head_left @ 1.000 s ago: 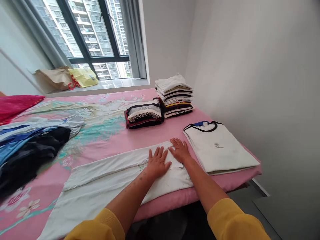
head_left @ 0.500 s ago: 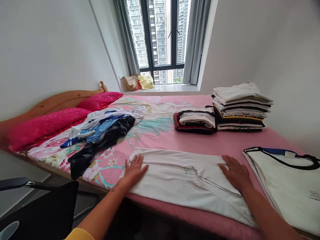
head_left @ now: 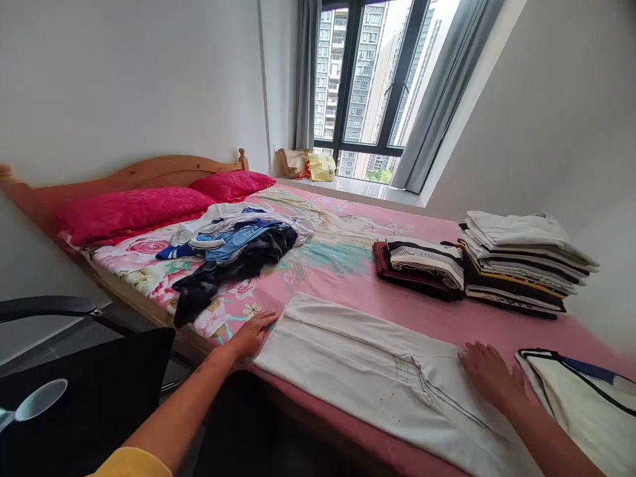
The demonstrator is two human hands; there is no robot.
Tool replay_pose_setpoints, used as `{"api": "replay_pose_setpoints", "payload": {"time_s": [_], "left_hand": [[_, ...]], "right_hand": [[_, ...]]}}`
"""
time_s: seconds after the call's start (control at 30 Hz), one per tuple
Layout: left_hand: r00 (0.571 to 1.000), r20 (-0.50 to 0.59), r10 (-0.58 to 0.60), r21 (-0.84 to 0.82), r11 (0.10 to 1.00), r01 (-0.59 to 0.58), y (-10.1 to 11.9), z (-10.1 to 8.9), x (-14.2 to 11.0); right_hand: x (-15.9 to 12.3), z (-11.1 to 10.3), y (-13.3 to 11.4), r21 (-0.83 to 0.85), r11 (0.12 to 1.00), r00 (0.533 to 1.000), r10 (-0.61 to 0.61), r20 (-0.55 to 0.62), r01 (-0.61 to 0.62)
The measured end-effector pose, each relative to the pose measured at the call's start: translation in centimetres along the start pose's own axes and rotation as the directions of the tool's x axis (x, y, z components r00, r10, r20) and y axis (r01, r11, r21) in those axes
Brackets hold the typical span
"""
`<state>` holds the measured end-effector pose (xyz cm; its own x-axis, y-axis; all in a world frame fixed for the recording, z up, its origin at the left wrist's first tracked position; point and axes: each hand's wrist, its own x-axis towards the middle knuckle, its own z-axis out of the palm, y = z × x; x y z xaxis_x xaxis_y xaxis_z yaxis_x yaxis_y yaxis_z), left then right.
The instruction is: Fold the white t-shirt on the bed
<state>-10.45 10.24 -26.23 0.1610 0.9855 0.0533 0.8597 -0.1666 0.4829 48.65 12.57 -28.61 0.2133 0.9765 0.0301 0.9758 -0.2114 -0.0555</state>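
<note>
A white shirt (head_left: 348, 364), folded into a long strip with small dark print near its middle, lies flat along the bed's front edge. My left hand (head_left: 252, 334) is at its left end, fingers stretched out and resting by the hem. Over the right part of the shirt, my right hand (head_left: 489, 376) is slightly blurred, with its fingers extended and nothing gripped. Right of that hand lies a folded white T-shirt (head_left: 586, 414) with black and blue trim, partly cut off by the frame.
A tall stack of folded clothes (head_left: 527, 265) and a lower stack (head_left: 420, 265) stand farther back. Loose clothes (head_left: 233, 242) are heaped at left near red pillows (head_left: 139, 212). A black chair (head_left: 84, 391) stands at the lower left, beside the bed's wooden side rail (head_left: 134, 305).
My view has turned left and tilted. My left hand has slid off the shirt's top to its left end. My right hand stays over the right part, its fingers still extended.
</note>
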Motion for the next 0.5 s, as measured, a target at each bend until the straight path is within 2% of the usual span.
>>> {"api": "replay_pose_setpoints", "payload": {"time_s": [0.03, 0.07, 0.13, 0.23, 0.3, 0.33, 0.4, 0.5], "left_hand": [[0.999, 0.021, 0.032, -0.014, 0.999, -0.032, -0.3, -0.3, -0.2], [0.997, 0.046, 0.065, -0.027, 0.998, -0.064, -0.6, -0.6, -0.3], [0.986, 0.105, 0.126, -0.050, 0.991, -0.121, -0.9, -1.1, -0.4], [0.972, 0.165, 0.167, -0.079, 0.985, -0.156, -1.3, -1.7, -0.6], [0.969, 0.168, 0.183, -0.081, 0.982, -0.171, -1.6, -1.6, -0.8], [0.969, 0.157, 0.190, -0.068, 0.981, -0.181, -1.7, -1.4, -0.9], [0.973, 0.117, 0.199, -0.011, 0.980, -0.199, -1.9, -0.8, -1.0], [0.981, 0.061, 0.183, 0.099, 0.977, -0.188, -2.1, 0.4, -1.0]], "right_hand": [[-0.5, -1.0, -2.5, 0.033, 0.999, 0.998, -0.025, -0.061, 0.027], [-1.2, -2.0, -5.4, 0.085, 0.989, 0.985, -0.113, -0.127, 0.125], [-3.6, -3.8, -12.4, 0.186, 0.912, 0.923, -0.329, -0.202, 0.366], [-8.0, -5.3, -23.4, 0.291, 0.764, 0.818, -0.540, -0.200, 0.575], [-10.2, -5.3, -29.7, 0.342, 0.669, 0.745, -0.642, -0.181, 0.660], [-10.9, -5.0, -32.2, 0.364, 0.641, 0.725, -0.666, -0.174, 0.676], [-11.3, -3.8, -36.1, 0.398, 0.624, 0.721, -0.674, -0.160, 0.672], [-10.6, -1.2, -39.1, 0.423, 0.692, 0.790, -0.603, -0.109, 0.586]]}}
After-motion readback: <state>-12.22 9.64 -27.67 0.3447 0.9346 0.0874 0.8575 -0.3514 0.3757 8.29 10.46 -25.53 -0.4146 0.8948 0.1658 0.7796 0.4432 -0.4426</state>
